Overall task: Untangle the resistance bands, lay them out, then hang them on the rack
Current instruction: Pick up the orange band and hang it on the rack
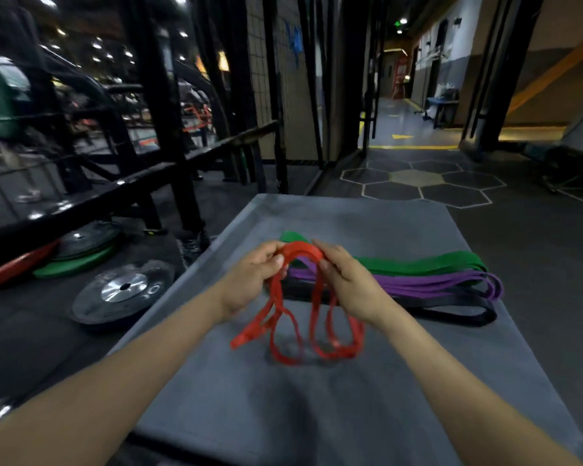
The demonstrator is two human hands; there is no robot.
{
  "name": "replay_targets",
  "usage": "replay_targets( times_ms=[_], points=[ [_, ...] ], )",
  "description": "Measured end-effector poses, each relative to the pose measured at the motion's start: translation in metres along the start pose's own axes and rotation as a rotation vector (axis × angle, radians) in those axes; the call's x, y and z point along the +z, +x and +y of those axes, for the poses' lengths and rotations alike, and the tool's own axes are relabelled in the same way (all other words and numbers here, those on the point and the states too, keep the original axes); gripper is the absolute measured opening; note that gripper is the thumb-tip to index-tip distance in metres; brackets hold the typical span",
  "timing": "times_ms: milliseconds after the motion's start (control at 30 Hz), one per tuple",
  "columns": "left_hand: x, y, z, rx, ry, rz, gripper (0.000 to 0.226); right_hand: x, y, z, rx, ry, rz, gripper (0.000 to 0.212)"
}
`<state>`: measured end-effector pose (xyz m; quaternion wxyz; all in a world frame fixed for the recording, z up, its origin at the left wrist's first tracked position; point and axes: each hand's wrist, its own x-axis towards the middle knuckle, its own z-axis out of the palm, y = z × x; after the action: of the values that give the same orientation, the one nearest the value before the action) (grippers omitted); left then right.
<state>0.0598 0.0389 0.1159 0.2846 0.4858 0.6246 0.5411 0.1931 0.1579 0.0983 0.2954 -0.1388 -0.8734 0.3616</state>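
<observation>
Both hands are up over the grey mat [350, 415], and between them I hold the red band [295, 317]. My left hand [249, 280] has its fingers and thumb curled round the left side of the band's top arch; my right hand [345, 280] pinches the right side of that same arch, fingers bent over it. From the arch the band drops in several loops that hang down between my wrists, and the lowest loops touch or nearly touch the mat; blur keeps me from telling which. The strands cross one another below my left hand, so I judge the band is not yet free of its twists.

Just beyond my right hand, three bands lie stretched out side by side on the mat: the green band [424, 264] farthest from me, the purple band [435, 284] next to it, and the black band [451, 307] nearest. They look laid out already, so I take the red one to be the last to untangle.

To the left of my left hand, off the mat, weight plates [122, 290] lie on the floor beneath a black rack frame [162, 136].

Next, I think, the call is to draw my hands apart and let the loops fall open, find where the strands cross, and pass one loop through until the band hangs as a single ring. Then it can go down on the near side of the black band. Hanging comes after that.
</observation>
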Motion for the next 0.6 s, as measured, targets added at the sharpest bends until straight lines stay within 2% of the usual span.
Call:
replay_targets(
  times_ms=[133, 233, 300, 400, 600],
  points=[
    [-0.038, -0.026, 0.039, 0.008, -0.223, 0.198, 0.026, 0.023, 0.030, -0.061, -0.051, 0.146, 0.008, 0.045],
    [-0.072, -0.049, 0.067, 0.071, -0.321, 0.281, 0.027, 0.051, 0.048, -0.109, -0.215, 0.164, 0.012, 0.042],
    [-0.096, -0.065, 0.081, 0.086, -0.316, 0.365, 0.026, 0.073, 0.063, -0.136, -0.313, 0.154, 0.047, 0.032],
    [-0.130, -0.090, 0.095, 0.084, -0.307, 0.507, 0.024, 0.102, 0.086, -0.173, -0.360, 0.128, 0.104, 0.026],
    [-0.186, -0.139, 0.115, 0.006, -0.229, 0.687, 0.026, 0.138, 0.109, -0.235, -0.492, 0.034, -0.048, 0.028]
  ],
)
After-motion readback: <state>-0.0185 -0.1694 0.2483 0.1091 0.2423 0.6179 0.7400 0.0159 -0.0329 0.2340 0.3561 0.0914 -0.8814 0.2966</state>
